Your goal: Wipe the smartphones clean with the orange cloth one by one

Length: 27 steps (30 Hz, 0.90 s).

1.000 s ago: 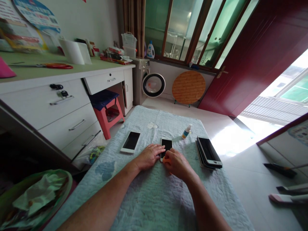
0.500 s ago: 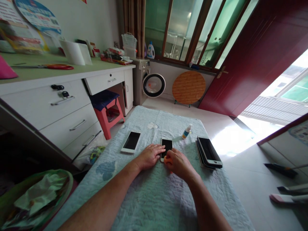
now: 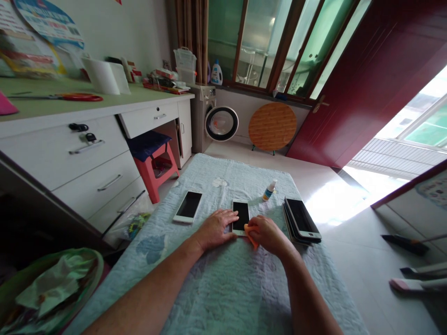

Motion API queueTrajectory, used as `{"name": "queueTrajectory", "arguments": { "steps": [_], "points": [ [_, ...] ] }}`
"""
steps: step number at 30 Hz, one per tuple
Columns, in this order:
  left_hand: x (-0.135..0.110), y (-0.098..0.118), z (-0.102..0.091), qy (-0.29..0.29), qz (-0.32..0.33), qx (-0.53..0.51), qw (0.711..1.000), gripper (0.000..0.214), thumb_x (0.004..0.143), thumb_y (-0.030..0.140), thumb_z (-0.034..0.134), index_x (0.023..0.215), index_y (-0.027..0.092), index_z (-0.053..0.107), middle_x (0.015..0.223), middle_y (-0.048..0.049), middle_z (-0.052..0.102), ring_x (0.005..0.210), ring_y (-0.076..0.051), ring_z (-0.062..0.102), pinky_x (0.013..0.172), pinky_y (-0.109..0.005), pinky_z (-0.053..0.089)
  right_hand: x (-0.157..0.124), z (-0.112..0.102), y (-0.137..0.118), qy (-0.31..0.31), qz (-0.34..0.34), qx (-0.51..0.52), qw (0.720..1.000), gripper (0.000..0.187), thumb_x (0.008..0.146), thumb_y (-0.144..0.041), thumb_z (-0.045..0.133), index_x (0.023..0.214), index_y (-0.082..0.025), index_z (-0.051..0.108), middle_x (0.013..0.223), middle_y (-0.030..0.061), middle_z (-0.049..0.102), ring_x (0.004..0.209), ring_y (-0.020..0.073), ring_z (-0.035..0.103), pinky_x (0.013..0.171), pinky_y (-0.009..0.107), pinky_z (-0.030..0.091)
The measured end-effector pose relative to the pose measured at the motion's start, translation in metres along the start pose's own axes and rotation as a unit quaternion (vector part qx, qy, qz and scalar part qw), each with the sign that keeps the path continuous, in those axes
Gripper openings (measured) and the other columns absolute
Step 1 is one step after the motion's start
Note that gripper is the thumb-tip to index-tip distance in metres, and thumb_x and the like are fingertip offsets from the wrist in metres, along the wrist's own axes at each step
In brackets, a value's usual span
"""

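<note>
A white smartphone (image 3: 240,211) with a dark screen lies flat on the cloth-covered table (image 3: 209,288), between my hands. My left hand (image 3: 219,227) rests over its left edge, fingers stretched out and the fingertips on the screen. Bunched in my right hand (image 3: 268,234) is an orange cloth (image 3: 253,236), held at the phone's lower right edge with a corner hanging down. Left of my hands lies another white smartphone (image 3: 188,206). A small spray bottle (image 3: 269,190) stands upright behind my right hand. To the right is a stack of phones (image 3: 303,220).
A red stool (image 3: 159,167) stands by the white desk (image 3: 87,144). A green bin (image 3: 99,265) with crumpled paper is at the lower left. Beyond the table are a washing machine with its round door (image 3: 222,123) open and a round wooden tabletop (image 3: 272,125).
My right hand has slid right with the orange cloth, from the phone's lower screen to its edge, so more of the cloth shows. My left hand stays on the phone.
</note>
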<state>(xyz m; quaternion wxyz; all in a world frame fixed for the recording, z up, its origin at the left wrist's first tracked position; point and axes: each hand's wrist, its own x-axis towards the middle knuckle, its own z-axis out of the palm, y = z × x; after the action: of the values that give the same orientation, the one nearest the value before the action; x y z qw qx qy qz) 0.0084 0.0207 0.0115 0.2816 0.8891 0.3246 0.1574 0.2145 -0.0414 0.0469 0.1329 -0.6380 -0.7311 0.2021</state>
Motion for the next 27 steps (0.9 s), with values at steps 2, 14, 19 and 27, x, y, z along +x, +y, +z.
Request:
{"name": "queueTrajectory", "arguments": {
  "steps": [2,14,19,27],
  "points": [
    [0.001,0.0,0.001,0.004,0.008,-0.005,1.0,0.055,0.08,0.041,0.068,0.13,0.019,0.057,0.142,-0.0101,0.051,0.134,-0.026,0.044,0.115,-0.042,0.026,0.003,0.004,-0.001,0.018,0.007,-0.001,1.0,0.011,0.08,-0.016,0.056,0.082,-0.017,0.066,0.079,0.0021,0.059,0.075,0.0128,0.053,0.07,0.021,0.035],
    [0.0,0.0,0.004,0.011,0.018,-0.015,1.0,0.057,0.078,0.036,0.068,0.13,0.014,0.057,0.142,-0.0137,0.05,0.134,-0.028,0.043,0.115,-0.043,0.028,0.036,0.035,0.011,0.183,0.042,0.011,0.982,0.023,0.09,-0.018,0.047,0.098,-0.018,0.068,0.093,0.0064,0.066,0.091,0.0169,0.056,0.083,0.024,0.037],
    [-0.001,-0.001,0.004,0.018,0.016,-0.023,0.999,0.053,0.078,0.032,0.067,0.128,0.019,0.058,0.142,-0.011,0.051,0.134,-0.027,0.044,0.114,-0.046,0.029,0.045,0.038,0.011,0.212,0.037,0.023,0.976,0.025,0.087,-0.013,0.046,0.098,-0.018,0.068,0.098,0.0076,0.067,0.093,0.0186,0.056,0.085,0.026,0.037],
    [-0.002,-0.001,0.004,0.021,0.022,-0.023,0.999,0.055,0.076,0.032,0.067,0.128,0.014,0.059,0.142,-0.0132,0.051,0.134,-0.027,0.043,0.114,-0.045,0.03,0.033,0.034,0.005,0.17,0.062,-0.012,0.983,0.018,0.087,-0.017,0.05,0.086,-0.015,0.068,0.082,0.0062,0.063,0.074,0.015,0.056,0.069,0.023,0.035]
  ]
}}
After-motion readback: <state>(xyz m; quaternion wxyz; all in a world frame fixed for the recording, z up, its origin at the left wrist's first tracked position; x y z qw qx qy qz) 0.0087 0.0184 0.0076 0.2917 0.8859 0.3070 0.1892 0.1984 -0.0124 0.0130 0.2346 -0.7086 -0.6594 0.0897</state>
